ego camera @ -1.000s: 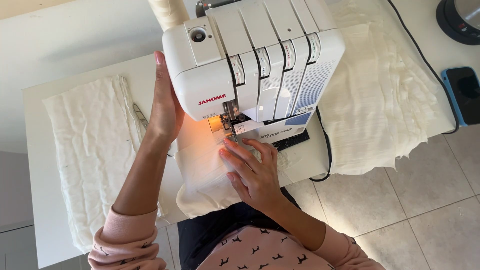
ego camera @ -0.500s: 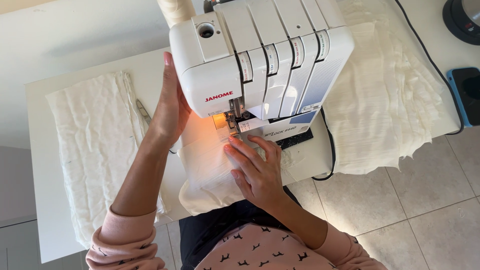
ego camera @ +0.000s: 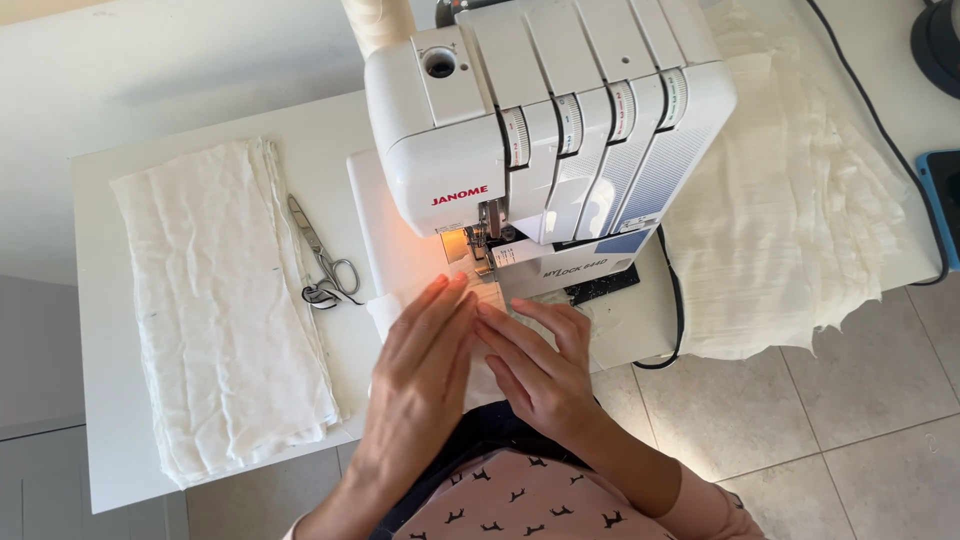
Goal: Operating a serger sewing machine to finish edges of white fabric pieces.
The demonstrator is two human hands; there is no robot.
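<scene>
pale floor tiles [ego camera: 800, 420] show beneath a white desk [ego camera: 100, 330] that fills most of what i see from the head camera. at the middle of the desk stands a white overlock sewing machine [ego camera: 560, 130] with a row of tension dials on its front and a small warm lamp lit over the needle area. i have both hands flat on a small piece of white cloth [ego camera: 480, 300] that lies on the machine bed just in front of the presser foot [ego camera: 483, 262]. my left hand [ego camera: 425, 370] lies palm down with its fingers straight and held together, the tips reaching close to the foot. my right hand [ego camera: 535, 365] lies beside it, touching it along the fingers, also flat and pressing down, with the fingers a little apart and pointing up and to the left; neither hand pinches anything that i can see. to the left of the machine a pair of metal scissors [ego camera: 322, 258] lies on the desk, and further left a folded stack of white fabric [ego camera: 215, 300] rests along the desk. to the right of the machine a crumpled heap of cream fabric [ego camera: 790, 210] hangs over the desk edge, and a black cable [ego camera: 672, 300] runs down between it and the machine. pink sleeves show at the bottom edge.
</scene>
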